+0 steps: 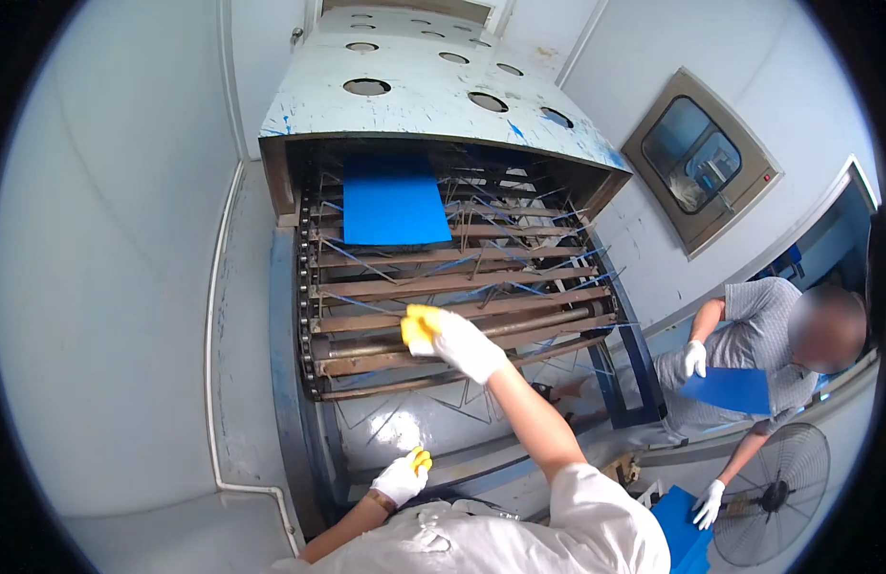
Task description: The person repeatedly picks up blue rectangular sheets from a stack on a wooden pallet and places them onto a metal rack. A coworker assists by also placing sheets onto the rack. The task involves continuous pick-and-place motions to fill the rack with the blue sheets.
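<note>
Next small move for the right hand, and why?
Probably swing the right hand toward the co-worker and take the raised blue sheet. Neither that hand nor the left hand shows a sheet in it, the co-worker holds one up on the right, and the only laid sheet visible on the rack sits toward the hood.

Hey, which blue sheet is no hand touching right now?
The blue sheet on the slatted rack, partly beneath the pale hood. A co-worker's hand holds another sheet; their other hand touches the lower sheets beside the fan.
</note>
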`<state>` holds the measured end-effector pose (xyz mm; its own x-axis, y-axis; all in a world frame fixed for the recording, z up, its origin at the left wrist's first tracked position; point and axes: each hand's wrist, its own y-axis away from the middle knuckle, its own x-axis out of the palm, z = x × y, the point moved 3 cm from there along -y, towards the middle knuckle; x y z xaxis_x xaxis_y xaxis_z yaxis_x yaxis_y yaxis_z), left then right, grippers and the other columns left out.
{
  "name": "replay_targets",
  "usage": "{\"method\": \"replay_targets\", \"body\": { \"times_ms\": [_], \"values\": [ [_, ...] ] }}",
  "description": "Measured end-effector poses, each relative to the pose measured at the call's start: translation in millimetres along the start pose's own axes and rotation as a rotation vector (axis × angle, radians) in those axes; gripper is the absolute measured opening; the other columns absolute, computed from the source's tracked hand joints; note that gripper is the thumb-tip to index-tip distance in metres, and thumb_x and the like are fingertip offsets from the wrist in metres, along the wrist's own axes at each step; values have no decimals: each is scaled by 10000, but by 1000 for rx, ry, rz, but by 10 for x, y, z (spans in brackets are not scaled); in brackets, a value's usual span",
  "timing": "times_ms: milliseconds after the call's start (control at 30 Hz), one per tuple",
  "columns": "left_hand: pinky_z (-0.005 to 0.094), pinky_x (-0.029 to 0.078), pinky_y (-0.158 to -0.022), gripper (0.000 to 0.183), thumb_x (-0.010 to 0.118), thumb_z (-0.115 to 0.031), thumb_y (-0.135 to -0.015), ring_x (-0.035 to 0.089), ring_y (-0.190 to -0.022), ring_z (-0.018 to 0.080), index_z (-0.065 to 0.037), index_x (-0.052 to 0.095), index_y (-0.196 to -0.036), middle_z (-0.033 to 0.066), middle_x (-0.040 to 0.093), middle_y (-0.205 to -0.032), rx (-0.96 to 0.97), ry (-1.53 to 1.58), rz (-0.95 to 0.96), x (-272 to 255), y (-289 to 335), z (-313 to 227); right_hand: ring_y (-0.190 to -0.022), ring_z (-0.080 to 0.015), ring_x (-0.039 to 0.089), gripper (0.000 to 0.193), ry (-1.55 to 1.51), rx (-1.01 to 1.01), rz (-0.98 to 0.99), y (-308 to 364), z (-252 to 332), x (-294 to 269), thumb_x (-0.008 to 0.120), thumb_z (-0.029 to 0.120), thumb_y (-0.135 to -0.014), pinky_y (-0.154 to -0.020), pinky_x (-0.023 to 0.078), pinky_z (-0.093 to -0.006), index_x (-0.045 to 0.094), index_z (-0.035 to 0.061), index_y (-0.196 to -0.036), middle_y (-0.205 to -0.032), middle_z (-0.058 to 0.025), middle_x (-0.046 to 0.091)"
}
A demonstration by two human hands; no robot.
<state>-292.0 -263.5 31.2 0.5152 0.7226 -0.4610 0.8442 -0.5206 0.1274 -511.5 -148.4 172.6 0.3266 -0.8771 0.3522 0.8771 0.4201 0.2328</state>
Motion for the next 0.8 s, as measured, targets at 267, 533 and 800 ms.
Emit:
{"method": "replay_targets", "body": {
  "times_ms": [267, 533, 800],
  "values": [
    [248, 382, -839, 268, 383, -109, -820, 496, -956, 217, 27, 477, -1032, 143, 555, -976, -268, 600, -181, 117, 28, 866, -866, -295, 537, 315, -632, -33, -315, -1974, -278, -372, 507, 302, -842, -736, 476, -437, 480, 26, -990, -1012, -163, 527],
    [292, 435, -792, 277, 416, -132, -795, 553, -873, 263, 18, 518, -1005, 138, 567, -996, -42, 113, -170, -313, -139, 599, -784, -304, 550, 324, 1599, -701, -377, -1079, 811, -156, 613, 212, -755, -665, 452, -312, 516, -26, -953, -869, -193, 569],
    [375, 379, -870, 233, 439, -196, -795, 486, -1024, 274, -56, 600, -888, 82, 590, -995, 477, -551, -220, -460, -317, -10, -903, -174, 506, 356, 74, -362, -417, 1396, 817, -399, 548, 160, -820, -831, 386, -266, 461, -17, -1117, -1042, -73, 544]
  ]
}}
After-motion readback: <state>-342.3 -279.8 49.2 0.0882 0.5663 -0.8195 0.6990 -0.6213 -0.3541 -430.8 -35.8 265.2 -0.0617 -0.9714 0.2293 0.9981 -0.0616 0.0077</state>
